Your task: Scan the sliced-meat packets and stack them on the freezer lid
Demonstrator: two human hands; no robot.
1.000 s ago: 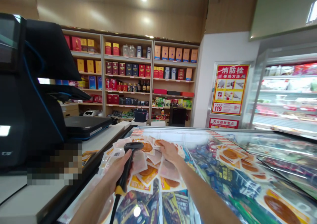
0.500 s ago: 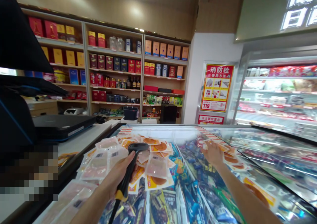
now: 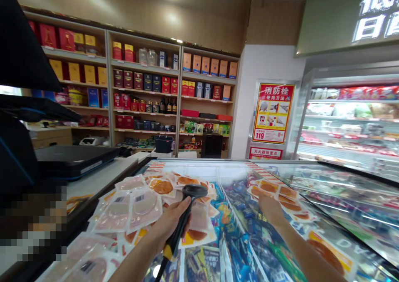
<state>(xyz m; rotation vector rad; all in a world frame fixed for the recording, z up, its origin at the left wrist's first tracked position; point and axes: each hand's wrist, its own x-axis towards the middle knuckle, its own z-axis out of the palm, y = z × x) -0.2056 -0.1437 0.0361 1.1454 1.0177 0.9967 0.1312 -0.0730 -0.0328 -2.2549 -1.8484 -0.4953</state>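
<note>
My left hand (image 3: 174, 219) is closed round the grip of a black barcode scanner (image 3: 195, 190) with yellow trim and a cable trailing down. Its head is over a pile of flat clear packets (image 3: 162, 186) holding round orange-brown slices. Some lie with their pale, barcoded backs (image 3: 145, 207) up. My right hand (image 3: 270, 210) is at the near-left edge of a second group of these packets (image 3: 291, 205), on the glass to the right. Its fingers are mostly hidden behind the back of the hand, so I cannot tell whether they grip a packet.
The packets lie on a glass-topped chest freezer (image 3: 199, 164) with wrapped ice creams (image 3: 243, 248) inside. A counter (image 3: 106, 182) with a black device (image 3: 75, 159) runs along the left. Shelves of boxes (image 3: 143, 80) stand behind, and a lit display fridge (image 3: 352, 120) is at right.
My left hand has moved the scanner to the right across the pile. My right hand has drawn back slightly, with its fingers now less visible, and more of the right-hand packets show.
</note>
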